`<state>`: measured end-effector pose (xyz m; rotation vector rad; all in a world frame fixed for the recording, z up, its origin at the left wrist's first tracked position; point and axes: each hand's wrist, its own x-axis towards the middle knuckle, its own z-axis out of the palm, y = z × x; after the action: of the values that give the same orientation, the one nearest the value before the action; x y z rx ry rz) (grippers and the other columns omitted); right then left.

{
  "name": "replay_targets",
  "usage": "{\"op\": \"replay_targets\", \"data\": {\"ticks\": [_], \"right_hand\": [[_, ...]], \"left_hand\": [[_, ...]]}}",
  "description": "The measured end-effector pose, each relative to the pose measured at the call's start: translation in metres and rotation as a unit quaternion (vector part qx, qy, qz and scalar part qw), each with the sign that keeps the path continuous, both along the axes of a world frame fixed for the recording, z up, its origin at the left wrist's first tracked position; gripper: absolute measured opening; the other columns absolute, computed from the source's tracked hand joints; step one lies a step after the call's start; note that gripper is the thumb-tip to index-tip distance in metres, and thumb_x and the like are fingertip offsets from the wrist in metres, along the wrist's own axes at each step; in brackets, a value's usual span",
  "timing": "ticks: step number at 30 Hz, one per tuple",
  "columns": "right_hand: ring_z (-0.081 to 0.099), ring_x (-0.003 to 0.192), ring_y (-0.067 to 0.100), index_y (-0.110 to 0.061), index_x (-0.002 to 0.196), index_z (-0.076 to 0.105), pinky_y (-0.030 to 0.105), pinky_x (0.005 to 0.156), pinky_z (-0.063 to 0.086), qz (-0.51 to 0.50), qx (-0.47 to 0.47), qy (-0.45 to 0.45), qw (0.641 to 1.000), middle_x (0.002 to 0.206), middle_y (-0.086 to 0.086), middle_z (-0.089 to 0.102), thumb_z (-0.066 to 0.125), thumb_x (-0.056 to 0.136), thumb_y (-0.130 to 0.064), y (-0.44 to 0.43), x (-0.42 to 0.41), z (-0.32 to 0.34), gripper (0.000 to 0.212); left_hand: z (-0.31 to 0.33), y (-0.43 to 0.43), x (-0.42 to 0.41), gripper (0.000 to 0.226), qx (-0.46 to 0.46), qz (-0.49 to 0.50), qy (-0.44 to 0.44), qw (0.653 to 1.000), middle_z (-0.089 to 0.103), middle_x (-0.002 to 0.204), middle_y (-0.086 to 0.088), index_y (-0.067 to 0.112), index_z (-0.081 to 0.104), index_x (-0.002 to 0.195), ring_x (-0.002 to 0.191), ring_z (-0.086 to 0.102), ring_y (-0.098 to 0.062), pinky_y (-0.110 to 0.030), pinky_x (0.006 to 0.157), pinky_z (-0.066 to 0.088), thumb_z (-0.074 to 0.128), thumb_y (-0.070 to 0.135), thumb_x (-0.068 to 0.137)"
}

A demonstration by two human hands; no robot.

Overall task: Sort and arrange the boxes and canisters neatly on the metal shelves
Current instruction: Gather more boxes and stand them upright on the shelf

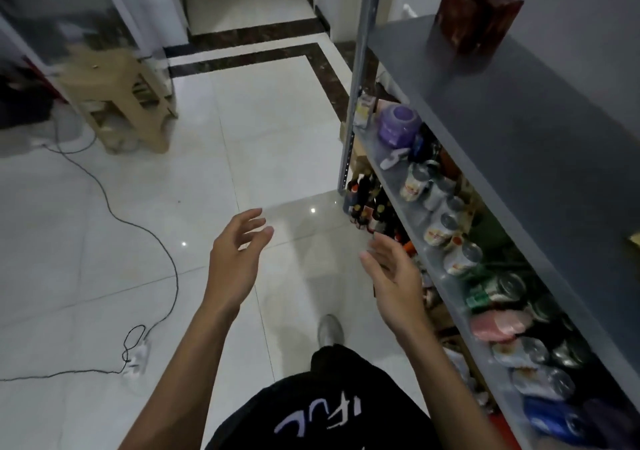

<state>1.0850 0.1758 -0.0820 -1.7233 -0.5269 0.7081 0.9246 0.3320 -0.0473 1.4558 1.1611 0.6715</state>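
Fingers [255,224] spread and loosely curved on both sides, with nothing in them. Our left hand [235,252] and right hand [394,273] hang open over the floor [277,131] near 6 o'clock, palms turned toward each other.

The metal shelves [519,131] run down the right, from 1 to 5 o'clock. On the top board at 1 o'clock stands a lone brown box [474,17], upright. The board below holds a purple canister [398,122] at its far end and then a crowded row of cans [440,231], some tipped over, out at 3 o'clock just beyond our right hand. A pink packet [498,325] sits in among them.

We judge those cans stiff, smooth and fairly heavy if full, so we'd wrap them round the middle, one at a time. The brown box looks rigid, and we'd take it by its two side faces. The purple canister looks like light plastic, best gripped round the body.

What's in the way? The top board overhangs the cans, so we have to reach in underneath it. Dark bottles [363,204] stand packed on the lower shelf close by our right fingertips, and those could break. At 10 o'clock there's a stool [117,100], and at 8 o'clock a cable [166,252] trails to a power strip [138,356], which we could trip on if we step back.
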Motion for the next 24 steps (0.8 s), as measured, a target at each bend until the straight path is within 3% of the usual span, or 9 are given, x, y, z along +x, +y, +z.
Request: {"op": "replay_targets", "data": {"ticks": [10,13,20,24], "right_hand": [[0.06,0.107,-0.005,-0.028,0.125,0.057,0.014,0.089,0.046,0.088,0.016,-0.014,0.996,0.12,-0.012,0.064,0.066,0.093,-0.025,0.193,0.11,0.019,0.034],[0.06,0.108,-0.004,-0.032,0.123,0.057,0.019,0.094,0.046,0.094,0.007,-0.013,0.995,0.12,-0.012,0.064,0.066,0.093,-0.025,0.24,0.128,0.014,0.032],[0.06,0.111,0.003,-0.029,0.128,0.058,0.041,0.1,0.051,0.031,-0.026,-0.012,0.999,0.121,-0.012,0.064,0.066,0.093,-0.033,0.338,0.151,-0.001,0.036],[0.061,0.109,0.0,-0.028,0.129,0.058,0.04,0.1,0.051,-0.043,-0.028,0.0,0.999,0.12,-0.014,0.065,0.067,0.092,-0.03,0.383,0.153,0.004,0.038]], "left_hand": [[-0.007,0.11,0.045,0.028,-0.036,0.102,0.018,0.994,0.068,0.113,0.012,0.035,0.063,0.117,0.104,0.062,0.001,-0.04,0.1,0.049,0.062,0.02,0.093],[-0.015,0.151,0.061,0.028,-0.048,0.109,0.017,0.993,0.068,0.113,0.012,0.034,0.063,0.118,0.103,0.062,0.002,-0.04,0.101,0.048,0.062,0.019,0.093],[-0.025,0.295,0.105,0.028,-0.049,0.057,0.0,0.997,0.068,0.113,0.009,0.033,0.064,0.117,0.104,0.063,-0.003,-0.04,0.1,0.049,0.063,0.019,0.093],[-0.017,0.382,0.137,0.027,-0.047,-0.022,0.008,0.999,0.068,0.112,0.01,0.035,0.063,0.116,0.104,0.063,-0.005,-0.04,0.1,0.049,0.063,0.02,0.093]]}}
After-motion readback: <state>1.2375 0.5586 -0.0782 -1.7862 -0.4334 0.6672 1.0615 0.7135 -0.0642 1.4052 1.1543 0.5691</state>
